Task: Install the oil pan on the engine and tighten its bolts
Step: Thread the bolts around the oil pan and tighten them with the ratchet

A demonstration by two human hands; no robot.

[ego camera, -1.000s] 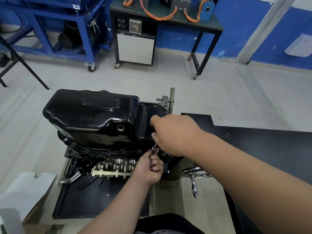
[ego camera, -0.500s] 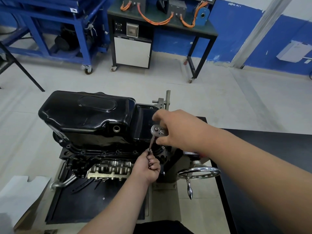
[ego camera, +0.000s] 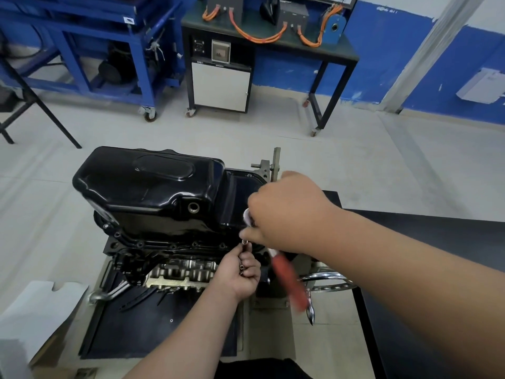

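Just by R grip (ego camera: 289,217) (w/ ratchet (ego camera: 287,280)): oil pan (ego camera: 153,192)

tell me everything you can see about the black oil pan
The oil pan is glossy black, apparently painted pressed metal. Its left part is deep with a raised oval panel on top; the right part is shallower. A round drain hole opens on the near side. Its flange sits on the engine. The right hand, gripping a ratchet, hides its right end.
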